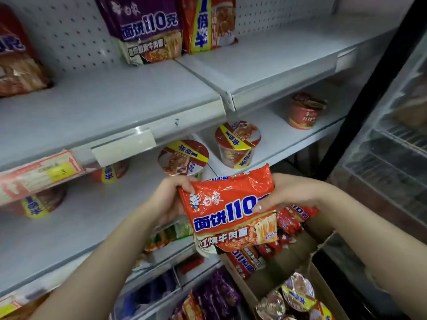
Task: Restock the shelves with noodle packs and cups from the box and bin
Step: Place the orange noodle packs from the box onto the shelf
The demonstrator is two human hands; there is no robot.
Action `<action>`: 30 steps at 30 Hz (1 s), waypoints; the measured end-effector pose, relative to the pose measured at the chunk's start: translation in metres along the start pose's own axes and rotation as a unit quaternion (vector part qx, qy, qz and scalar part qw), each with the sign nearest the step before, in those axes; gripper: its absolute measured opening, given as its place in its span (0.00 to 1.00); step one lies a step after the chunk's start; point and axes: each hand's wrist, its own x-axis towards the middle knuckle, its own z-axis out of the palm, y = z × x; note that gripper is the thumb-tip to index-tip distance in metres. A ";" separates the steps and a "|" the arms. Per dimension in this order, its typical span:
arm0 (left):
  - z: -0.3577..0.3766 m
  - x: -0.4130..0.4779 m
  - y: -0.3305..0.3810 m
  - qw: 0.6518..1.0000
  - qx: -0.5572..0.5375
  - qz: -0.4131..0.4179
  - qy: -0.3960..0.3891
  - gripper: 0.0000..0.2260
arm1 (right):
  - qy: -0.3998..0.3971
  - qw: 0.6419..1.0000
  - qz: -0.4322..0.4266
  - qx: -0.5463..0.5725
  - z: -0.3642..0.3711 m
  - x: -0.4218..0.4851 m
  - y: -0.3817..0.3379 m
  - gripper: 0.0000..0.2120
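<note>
Both forearms reached up from below; my left hand (pixel 169 199) pinched the top corner of an orange pack (pixel 231 211) and my right hand (pixel 288 192) gripped its other edge, above the box (pixel 321 280). Cups (pixel 238 144) and a few packs (pixel 147 31) stood shelved. Judging by the full box and bare shelf (pixel 104 100), most restocking remained.
</note>
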 end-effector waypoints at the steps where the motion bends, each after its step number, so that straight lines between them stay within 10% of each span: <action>1: -0.005 -0.005 0.008 1.000 0.005 0.022 -0.006 0.13 | 0.018 1.000 -0.009 -0.002 0.000 -0.002 -0.010 0.23; 5: -0.020 -0.024 0.037 0.992 0.008 0.122 -0.006 0.25 | 0.085 0.994 -0.067 -0.005 -0.007 -0.010 -0.049 0.18; 9: -0.018 -0.051 0.051 0.983 0.139 0.122 -0.001 0.40 | 0.141 0.984 -0.112 -0.004 -0.021 -0.007 -0.089 0.35; 14: -0.012 -0.075 0.068 0.949 0.235 0.181 0.107 0.18 | 0.144 0.974 -0.175 0.025 -0.029 0.006 -0.150 0.35; 21: -0.047 -0.099 0.122 0.923 0.056 0.307 0.225 0.18 | 0.082 0.936 -0.325 0.106 -0.016 0.046 -0.231 0.33; 30: -0.154 -0.118 0.155 0.838 0.088 0.302 0.446 0.13 | 0.064 0.914 -0.365 -0.165 0.054 0.151 -0.325 0.21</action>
